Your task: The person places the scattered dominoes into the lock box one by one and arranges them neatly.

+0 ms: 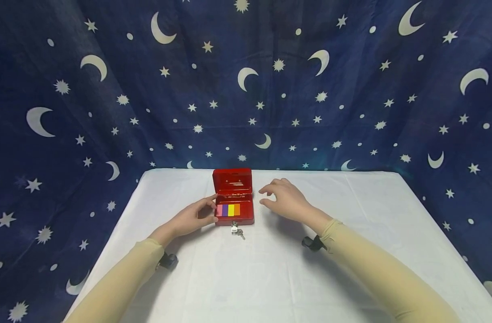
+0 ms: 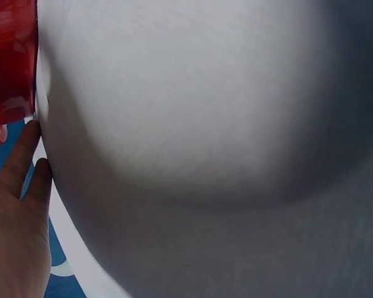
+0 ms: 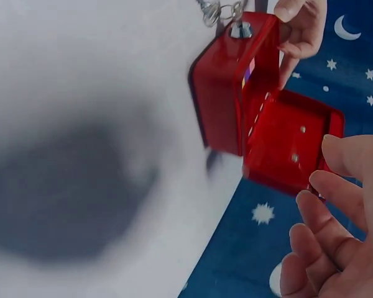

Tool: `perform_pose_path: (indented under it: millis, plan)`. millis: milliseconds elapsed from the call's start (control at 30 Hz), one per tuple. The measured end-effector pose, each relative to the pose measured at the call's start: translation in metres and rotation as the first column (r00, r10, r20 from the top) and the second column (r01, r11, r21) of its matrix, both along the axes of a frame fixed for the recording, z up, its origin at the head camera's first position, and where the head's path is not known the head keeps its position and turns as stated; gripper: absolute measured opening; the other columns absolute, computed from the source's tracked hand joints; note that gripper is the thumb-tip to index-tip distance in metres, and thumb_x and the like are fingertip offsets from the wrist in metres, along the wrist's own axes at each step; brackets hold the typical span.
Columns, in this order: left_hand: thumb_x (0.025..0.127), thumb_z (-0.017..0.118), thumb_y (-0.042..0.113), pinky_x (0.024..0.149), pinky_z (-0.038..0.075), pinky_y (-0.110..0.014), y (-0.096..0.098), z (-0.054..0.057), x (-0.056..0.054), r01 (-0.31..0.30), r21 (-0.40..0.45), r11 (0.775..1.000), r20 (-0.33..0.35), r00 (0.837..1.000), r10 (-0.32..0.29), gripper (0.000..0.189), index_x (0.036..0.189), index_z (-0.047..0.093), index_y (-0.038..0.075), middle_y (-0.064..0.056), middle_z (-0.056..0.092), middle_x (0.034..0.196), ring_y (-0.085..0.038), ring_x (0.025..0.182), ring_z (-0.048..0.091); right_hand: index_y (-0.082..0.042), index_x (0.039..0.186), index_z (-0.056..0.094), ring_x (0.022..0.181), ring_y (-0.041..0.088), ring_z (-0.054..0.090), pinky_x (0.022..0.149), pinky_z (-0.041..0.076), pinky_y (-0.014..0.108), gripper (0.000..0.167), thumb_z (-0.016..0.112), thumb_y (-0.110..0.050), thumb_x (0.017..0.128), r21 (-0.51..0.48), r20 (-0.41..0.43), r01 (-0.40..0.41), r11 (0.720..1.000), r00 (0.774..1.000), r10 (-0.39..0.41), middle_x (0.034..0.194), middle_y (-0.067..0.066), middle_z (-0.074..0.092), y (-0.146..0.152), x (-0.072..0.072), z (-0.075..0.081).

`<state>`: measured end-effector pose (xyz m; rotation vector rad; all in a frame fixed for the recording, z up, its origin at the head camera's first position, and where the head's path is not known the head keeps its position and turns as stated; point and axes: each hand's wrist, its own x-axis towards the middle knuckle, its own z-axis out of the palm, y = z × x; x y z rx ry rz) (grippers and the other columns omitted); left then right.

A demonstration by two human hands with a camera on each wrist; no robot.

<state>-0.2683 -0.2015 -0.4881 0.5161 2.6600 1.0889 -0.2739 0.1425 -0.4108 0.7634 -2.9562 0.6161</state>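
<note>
A small red metal cash box [image 1: 246, 216] stands on the table with its lid [image 1: 232, 180] tipped back on the hinge. Inside lie coloured strips [image 1: 228, 210] side by side: pink, purple, yellow and orange. A ring of small keys [image 1: 240, 233] hangs from the lock [image 1: 235, 228] at the front. My left hand [image 1: 192, 217] is at the box's left side, thumb by the front corner and fingers along the wall. To the right of the box, my right hand [image 1: 286, 199] hovers with loosely curved fingers [image 3: 329, 230] and nothing in them.
A white cloth [image 1: 246, 278] covers the table. Behind it and at both sides hangs a dark blue curtain [image 1: 213, 85] printed with moons and stars. Each wrist carries a black camera mount [image 1: 312, 243] under the sleeve's end.
</note>
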Motion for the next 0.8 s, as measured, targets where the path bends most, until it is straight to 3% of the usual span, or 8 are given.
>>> perform_pose_path:
  millis: [567, 800]
  plan:
    - [0.091, 0.075, 0.047, 0.120, 0.023, -0.060, 0.000, -0.001, 0.000, 0.000, -0.010, 1.000, -0.014, 1.000, -0.001, 0.036, 0.117, 0.058, 0.029, 0.015, 0.032, 0.163, -0.022, 0.153, 0.027, -0.014, 0.123, 0.074, 0.100, 0.023, 0.057, 0.086, 0.050, 0.043, 0.033, 0.073, -0.028, 0.093, 0.036, 0.006, 0.023, 0.999, 1.000, -0.023, 0.103, 0.000, 0.068, 0.068, 0.014, -0.022]
    - [0.091, 0.076, 0.046, 0.120, 0.023, -0.061, 0.001, 0.000, 0.000, -0.009, 0.001, 1.000, -0.002, 1.000, 0.009, 0.036, 0.118, 0.058, 0.030, 0.014, 0.033, 0.164, -0.023, 0.153, 0.027, -0.013, 0.124, 0.073, 0.097, 0.022, 0.057, 0.084, 0.051, 0.042, 0.036, 0.077, -0.026, 0.091, 0.013, 0.075, -0.018, 1.000, 0.997, 0.017, 0.103, 0.000, 0.067, 0.088, 0.028, -0.034]
